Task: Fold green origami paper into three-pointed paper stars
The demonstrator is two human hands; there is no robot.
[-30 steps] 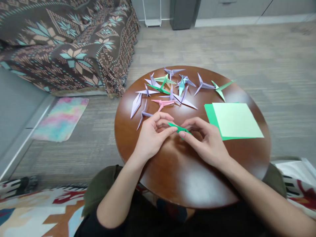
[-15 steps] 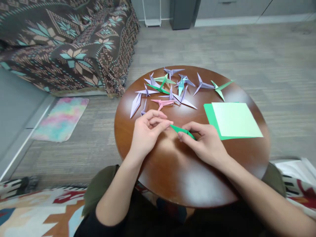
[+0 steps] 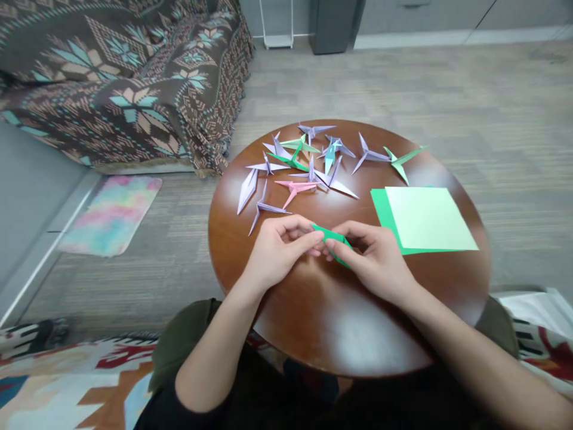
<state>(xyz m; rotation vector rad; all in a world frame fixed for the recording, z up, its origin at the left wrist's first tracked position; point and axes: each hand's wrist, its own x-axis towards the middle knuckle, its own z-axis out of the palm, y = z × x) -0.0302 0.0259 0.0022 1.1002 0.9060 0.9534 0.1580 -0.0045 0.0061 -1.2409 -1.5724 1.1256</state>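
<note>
A small piece of folded green paper (image 3: 331, 236) is held between my two hands above the near half of the round table. My left hand (image 3: 282, 248) pinches its left part between thumb and fingers. The thumb and fingers of my right hand (image 3: 373, 254) close on its right part, and they hide some of the folds. Just beyond my left hand lies a purple paper crane (image 3: 268, 207). A pink paper crane (image 3: 296, 188) rests a little farther back.
Several more paper cranes (image 3: 331, 179) in purple, green and teal crowd the far side of the brown round table (image 3: 313, 322). To the right lie pale green paper sheets (image 3: 430, 218) over darker green paper (image 3: 382, 212). A patterned covered sofa (image 3: 179, 89) stands at the back left.
My left hand has moved right and slightly down, from the tip of the folded paper to a grip nearer my right hand. The purple crane behind it is now uncovered.
</note>
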